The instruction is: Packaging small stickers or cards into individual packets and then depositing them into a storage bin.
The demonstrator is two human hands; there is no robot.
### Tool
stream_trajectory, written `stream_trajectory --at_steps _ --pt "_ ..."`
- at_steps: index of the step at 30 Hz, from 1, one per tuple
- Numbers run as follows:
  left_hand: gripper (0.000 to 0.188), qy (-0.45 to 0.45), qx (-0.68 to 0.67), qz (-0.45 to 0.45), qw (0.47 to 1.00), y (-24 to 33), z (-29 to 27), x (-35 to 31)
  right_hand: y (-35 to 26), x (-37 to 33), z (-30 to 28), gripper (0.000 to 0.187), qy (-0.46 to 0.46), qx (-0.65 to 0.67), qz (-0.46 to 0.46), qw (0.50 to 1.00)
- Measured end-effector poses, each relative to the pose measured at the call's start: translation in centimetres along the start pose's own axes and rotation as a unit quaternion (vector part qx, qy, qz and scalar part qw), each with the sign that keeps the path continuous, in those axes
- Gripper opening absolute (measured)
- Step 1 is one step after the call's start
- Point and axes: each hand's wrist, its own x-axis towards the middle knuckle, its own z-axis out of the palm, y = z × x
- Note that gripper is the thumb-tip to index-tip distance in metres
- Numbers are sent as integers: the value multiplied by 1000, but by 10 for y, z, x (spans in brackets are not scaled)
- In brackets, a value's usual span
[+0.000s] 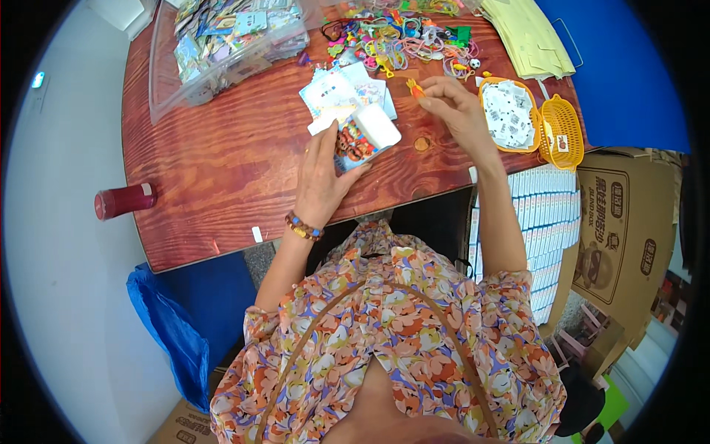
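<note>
My left hand point(322, 177) is closed around a small printed box point(356, 146) standing on the wooden table. Its white flap point(379, 126) is folded open toward the right, and what is inside cannot be made out. Beyond the box lie several white printed cards point(336, 90). To the right, my right hand point(460, 115) pinches a small orange and yellow trinket point(415, 89) between thumb and fingers, just above the tabletop and apart from the box.
Colourful trinkets with cords point(399, 44) are heaped at the back, beside a clear bin point(159, 81) of printed packets. On the right are an orange basket point(482, 92) of white sachets, another orange basket point(566, 152) and yellow sheets point(525, 41). A red cup point(126, 201) stands left.
</note>
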Motion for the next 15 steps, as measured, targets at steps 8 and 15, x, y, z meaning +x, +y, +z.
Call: stream_trajectory --at_steps 8,15 --pt "83 -5 -19 58 998 17 9 -4 -33 -27 4 11 -177 -259 -176 933" --pt "84 -17 -31 45 998 23 18 -8 -19 -42 22 15 -103 -246 -187 946"
